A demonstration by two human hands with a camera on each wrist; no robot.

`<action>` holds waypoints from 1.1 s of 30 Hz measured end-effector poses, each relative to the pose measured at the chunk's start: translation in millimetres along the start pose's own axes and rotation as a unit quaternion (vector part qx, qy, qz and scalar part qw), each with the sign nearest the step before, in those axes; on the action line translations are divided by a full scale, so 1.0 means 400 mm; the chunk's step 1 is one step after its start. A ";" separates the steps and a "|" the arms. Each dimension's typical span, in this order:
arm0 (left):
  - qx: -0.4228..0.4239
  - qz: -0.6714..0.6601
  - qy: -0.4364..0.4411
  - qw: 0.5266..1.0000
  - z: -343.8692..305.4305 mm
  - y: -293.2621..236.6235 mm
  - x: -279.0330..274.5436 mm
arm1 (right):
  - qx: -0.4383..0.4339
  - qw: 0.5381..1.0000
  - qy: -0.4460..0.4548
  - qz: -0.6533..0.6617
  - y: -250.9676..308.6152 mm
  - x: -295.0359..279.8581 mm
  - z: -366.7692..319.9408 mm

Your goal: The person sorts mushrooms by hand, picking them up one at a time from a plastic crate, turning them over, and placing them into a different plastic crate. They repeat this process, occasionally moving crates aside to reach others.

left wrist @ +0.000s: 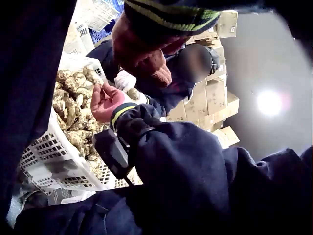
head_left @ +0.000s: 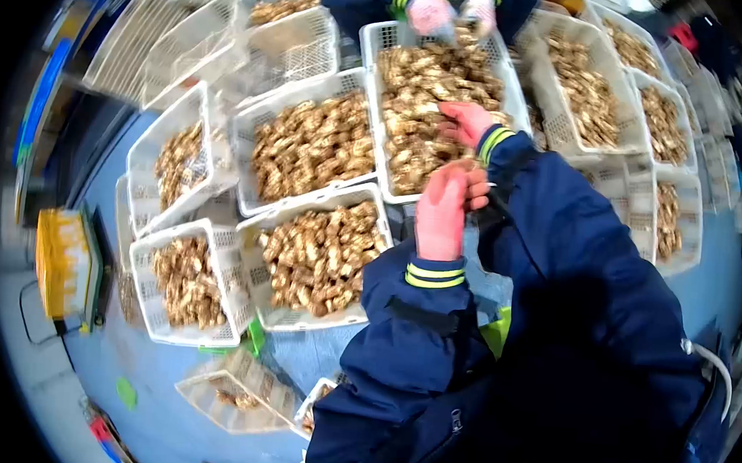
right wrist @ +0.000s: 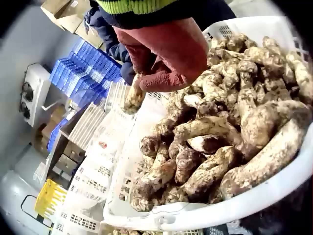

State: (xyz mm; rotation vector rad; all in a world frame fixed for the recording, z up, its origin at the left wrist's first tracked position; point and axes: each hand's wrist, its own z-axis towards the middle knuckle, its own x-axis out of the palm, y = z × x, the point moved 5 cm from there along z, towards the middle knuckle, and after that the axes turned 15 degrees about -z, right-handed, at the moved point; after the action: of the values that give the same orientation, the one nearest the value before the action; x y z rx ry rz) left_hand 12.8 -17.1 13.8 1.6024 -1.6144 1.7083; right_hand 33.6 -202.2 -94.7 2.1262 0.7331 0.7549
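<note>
A white perforated crate (head_left: 382, 159), heaped with brown-and-cream mushrooms (head_left: 416, 84), stands in front of me. Over the heap, my right hand (head_left: 466, 122), in a reddish glove, pinches a single mushroom (right wrist: 133, 95) between thumb and fingers, its lower end hanging down. My left hand (head_left: 444, 211), gloved alike, hovers by the crate's near end with its fingers loosely bent, and nothing shows in it. In the left wrist view that left hand (left wrist: 146, 56) appears at the top, above the right hand (left wrist: 108, 103). Soil-streaked mushrooms (right wrist: 210, 132) fill the crate in the right wrist view.
Across the crate, another person's gloved hands (head_left: 431, 15) work at its far end. More crates of mushrooms stand left (head_left: 248, 201) and right (head_left: 560, 116). A yellow container (head_left: 63, 262) is at far left. Cardboard boxes (left wrist: 208, 98) are stacked behind the other person.
</note>
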 end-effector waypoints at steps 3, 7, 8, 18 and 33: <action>0.044 -0.045 -0.024 0.998 -0.013 -0.030 0.002 | 0.007 0.988 0.150 -0.025 0.022 0.079 0.051; 0.071 -0.092 -0.051 0.992 -0.021 -0.044 -0.015 | -0.065 0.970 0.035 -0.231 0.105 0.181 0.143; 0.083 -0.098 -0.064 0.990 -0.023 -0.051 -0.021 | -0.077 0.964 0.040 -0.250 0.117 0.212 0.168; 0.127 -0.085 -0.155 0.976 -0.015 -0.096 -0.058 | -0.118 0.980 0.082 -0.141 0.131 0.375 0.372; 0.118 -0.118 -0.101 0.981 -0.003 -0.086 -0.042 | -0.088 0.872 0.109 -0.469 0.148 0.106 0.110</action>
State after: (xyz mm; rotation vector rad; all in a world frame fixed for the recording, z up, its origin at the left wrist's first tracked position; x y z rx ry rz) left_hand 45.4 2.5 17.5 2.0479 -1.2755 1.7086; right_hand 107.6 -225.6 -59.9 1.2664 1.5768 0.4754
